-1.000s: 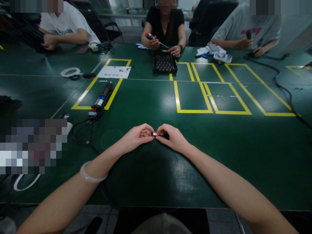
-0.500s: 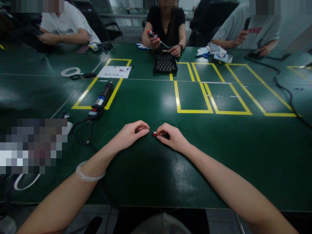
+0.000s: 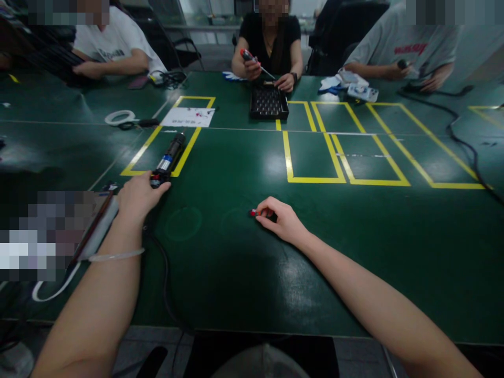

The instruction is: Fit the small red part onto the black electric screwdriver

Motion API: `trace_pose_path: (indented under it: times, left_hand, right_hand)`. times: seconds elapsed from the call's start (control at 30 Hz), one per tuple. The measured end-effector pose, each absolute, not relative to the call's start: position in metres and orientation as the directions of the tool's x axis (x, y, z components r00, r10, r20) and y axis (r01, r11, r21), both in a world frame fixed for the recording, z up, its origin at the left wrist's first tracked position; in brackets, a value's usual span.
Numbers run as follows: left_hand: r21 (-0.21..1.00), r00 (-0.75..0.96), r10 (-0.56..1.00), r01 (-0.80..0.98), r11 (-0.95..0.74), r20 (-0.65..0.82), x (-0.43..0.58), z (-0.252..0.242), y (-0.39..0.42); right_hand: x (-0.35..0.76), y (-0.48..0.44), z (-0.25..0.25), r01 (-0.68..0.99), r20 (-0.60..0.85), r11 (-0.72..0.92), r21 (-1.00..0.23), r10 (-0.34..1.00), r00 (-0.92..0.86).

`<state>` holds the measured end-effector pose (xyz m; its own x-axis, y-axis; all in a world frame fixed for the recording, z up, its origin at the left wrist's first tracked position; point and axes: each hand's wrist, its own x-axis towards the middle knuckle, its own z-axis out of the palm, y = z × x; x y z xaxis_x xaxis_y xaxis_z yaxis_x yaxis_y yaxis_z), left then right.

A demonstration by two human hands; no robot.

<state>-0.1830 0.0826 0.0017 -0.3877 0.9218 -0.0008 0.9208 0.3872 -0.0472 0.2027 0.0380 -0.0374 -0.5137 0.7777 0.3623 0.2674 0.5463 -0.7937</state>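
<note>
My left hand (image 3: 140, 195) is at the near end of a black cylindrical powered tool (image 3: 168, 156) with a blue and white label, which looks like an electric screwdriver. Its thumb and fingers are apart on either side of that end; whether they touch it I cannot tell. The tool lies slantwise on the green table, its tip pointing away. Between thumb and fingertips, my right hand (image 3: 280, 219) pinches a small red and black piece (image 3: 253, 212) just over the table, or on it. Its exact kind is too small to make out.
A black cable (image 3: 165, 278) runs from the tool towards the table's front edge. White paper (image 3: 188, 117) and a white ring-shaped roll (image 3: 119, 117) lie beyond. Opposite, a co-worker holds a red screwdriver (image 3: 247, 55) over a black tray (image 3: 269, 113). Yellow tape (image 3: 315, 180) marks rectangles.
My left hand has moved left from beside my right hand to the tool's near end. My right hand still holds the small piece in about the same spot.
</note>
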Motion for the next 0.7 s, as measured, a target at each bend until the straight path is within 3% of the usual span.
trace_pose_path:
  times: [0.4, 0.7]
  left_hand:
    - [0.016, -0.237, 0.971, 0.971, 0.237, 0.02, -0.14, 0.005, 0.075]
    - [0.071, 0.1, 0.992, 0.992, -0.106, 0.081, -0.062, -0.002, 0.052]
  right_hand:
    - [0.203, 0.038, -0.037, 0.276, 0.356, 0.538, -0.797, 0.786, -0.505]
    - [0.203, 0.037, -0.036, 0.316, 0.378, 0.578, -0.753, 0.772, -0.512]
